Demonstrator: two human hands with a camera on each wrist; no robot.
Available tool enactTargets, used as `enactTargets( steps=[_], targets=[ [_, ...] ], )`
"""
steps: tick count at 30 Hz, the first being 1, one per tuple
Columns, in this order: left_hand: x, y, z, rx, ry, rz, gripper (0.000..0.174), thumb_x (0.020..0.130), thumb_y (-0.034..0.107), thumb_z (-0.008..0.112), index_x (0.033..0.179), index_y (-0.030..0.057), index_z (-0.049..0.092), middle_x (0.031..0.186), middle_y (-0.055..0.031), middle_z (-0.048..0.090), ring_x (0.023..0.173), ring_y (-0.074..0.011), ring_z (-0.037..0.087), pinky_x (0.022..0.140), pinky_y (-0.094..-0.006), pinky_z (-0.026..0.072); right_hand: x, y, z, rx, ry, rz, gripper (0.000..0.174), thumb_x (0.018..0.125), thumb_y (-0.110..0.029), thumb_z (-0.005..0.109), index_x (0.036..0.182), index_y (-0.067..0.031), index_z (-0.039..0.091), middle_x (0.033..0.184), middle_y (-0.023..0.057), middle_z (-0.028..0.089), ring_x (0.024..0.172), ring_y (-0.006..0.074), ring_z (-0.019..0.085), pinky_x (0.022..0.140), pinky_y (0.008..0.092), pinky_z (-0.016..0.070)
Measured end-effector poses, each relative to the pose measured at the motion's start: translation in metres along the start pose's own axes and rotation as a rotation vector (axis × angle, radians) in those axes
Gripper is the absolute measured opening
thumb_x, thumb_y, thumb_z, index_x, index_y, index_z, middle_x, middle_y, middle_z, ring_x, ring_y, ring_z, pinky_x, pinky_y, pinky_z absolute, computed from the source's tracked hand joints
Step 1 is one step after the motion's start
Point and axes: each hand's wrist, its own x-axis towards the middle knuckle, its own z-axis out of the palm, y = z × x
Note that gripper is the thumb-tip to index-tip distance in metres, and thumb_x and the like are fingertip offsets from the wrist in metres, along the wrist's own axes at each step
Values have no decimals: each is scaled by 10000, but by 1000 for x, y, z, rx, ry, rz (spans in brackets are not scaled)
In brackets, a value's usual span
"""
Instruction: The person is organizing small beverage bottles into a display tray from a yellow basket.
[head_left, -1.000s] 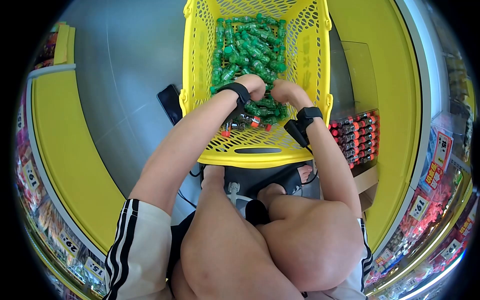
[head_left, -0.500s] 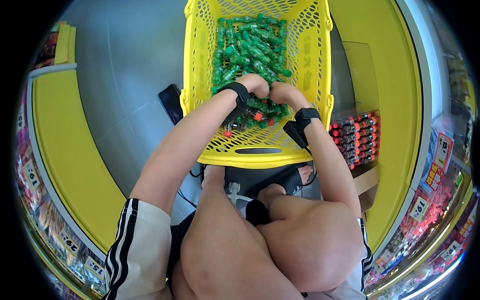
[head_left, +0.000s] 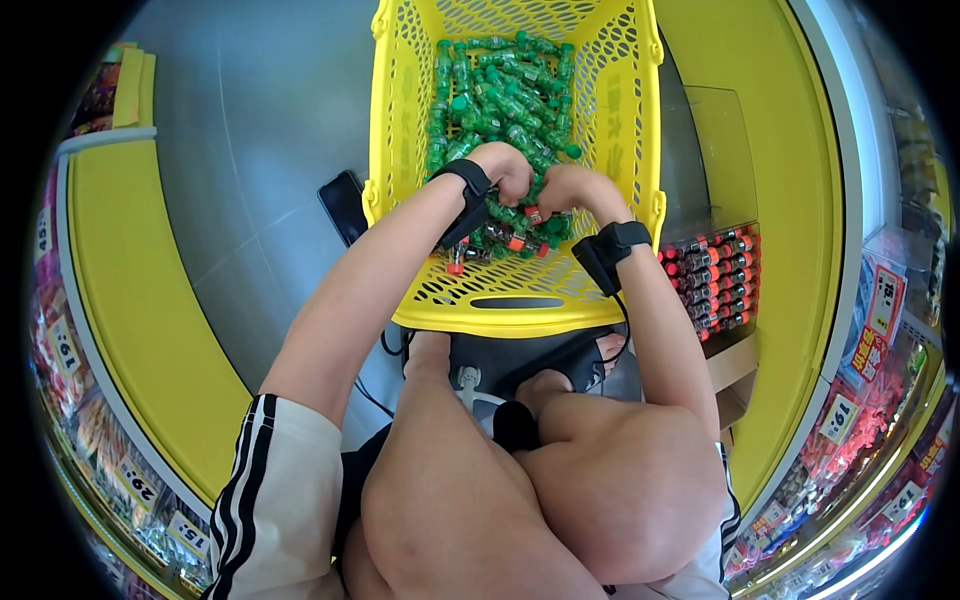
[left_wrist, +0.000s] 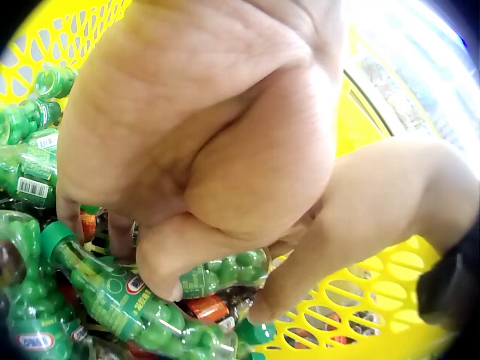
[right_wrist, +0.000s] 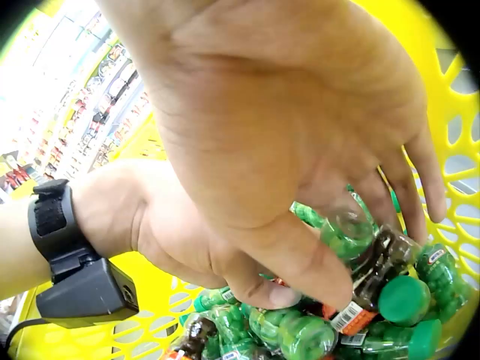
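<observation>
In the yellow basket [head_left: 385,110], small clear bottles of green candy with green caps [head_left: 510,95] lie in a pile. My left hand [head_left: 505,178] is down over the near part of it, palm over the bottles. In the left wrist view its fingers point loosely down and its thumb rests by a green-capped bottle [left_wrist: 112,289]. Beside it, my right hand [head_left: 575,190] has its thumb and fingers around a bottle of dark candy [right_wrist: 379,274] among the green ones. An orange-red cap [head_left: 535,214] shows between the hands. More red-capped bottles [head_left: 516,243] lie nearer me.
A clear box [head_left: 710,275] of dark candy bottles with red caps stands right of the basket, by a cardboard box [head_left: 732,365]. A phone [head_left: 342,208] lies on the floor at left. Yellow shelf ledges [head_left: 125,250] flank both sides, and my legs are close in front.
The hands have moved slightly apart and the right wrist has turned. An orange-red cap has come into sight between them. The bottles under the hands have shifted a little.
</observation>
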Motion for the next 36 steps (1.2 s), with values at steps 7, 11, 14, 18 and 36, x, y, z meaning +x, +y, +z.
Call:
enactTargets(
  steps=[7,11,14,18,36],
  targets=[
    [13,8,6,226,43,3,786,890,88,729,1642,164,512,1530,-185,662,1264,-338,669,992,-484,542,10,2,10,30,-4,90,282,827,-217,914,945,20,818,917,161,821,861,315,802,771,456,616],
    [10,9,9,322,115,-79,583,918,154,688,1500,119,657,1324,-230,754,1016,-390,722,879,-473,570,-4,-4,16,-145,70,106,114,843,-129,840,923,-49,850,964,171,834,919,305,820,788,452,624],
    [18,4,12,308,140,-77,530,930,133,647,1457,91,677,1294,-233,762,967,-396,702,846,-470,566,-21,-13,8,-148,66,107,139,837,-107,796,952,-90,871,1010,159,844,968,300,826,800,446,624],
    [-3,10,15,179,268,31,295,915,65,639,1149,-2,807,1155,-246,776,998,-396,743,878,-499,576,-25,-14,15,-278,214,103,169,825,-142,798,967,-130,888,1074,132,850,998,315,826,773,448,616],
    [-90,29,17,278,284,-53,667,884,-25,605,1506,201,690,1417,-158,737,1255,-405,706,992,-481,573,-43,-11,31,-371,75,-280,357,870,-101,733,1190,-218,838,1102,147,809,1028,376,778,837,473,630]
  ],
)
